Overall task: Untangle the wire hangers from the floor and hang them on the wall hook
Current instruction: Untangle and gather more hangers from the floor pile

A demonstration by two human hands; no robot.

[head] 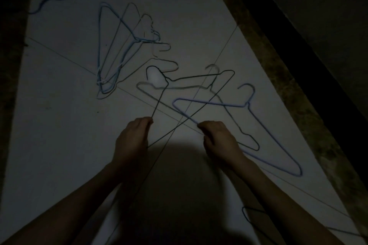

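Wire hangers lie tangled on the pale floor [59,125]. Left hand [132,141] fingers curl round the dark hanger [199,77]; right hand [219,141] fingers pinch the purple hanger [209,102] beside it. Beyond both hands lies a blue hanger cluster [111,49].
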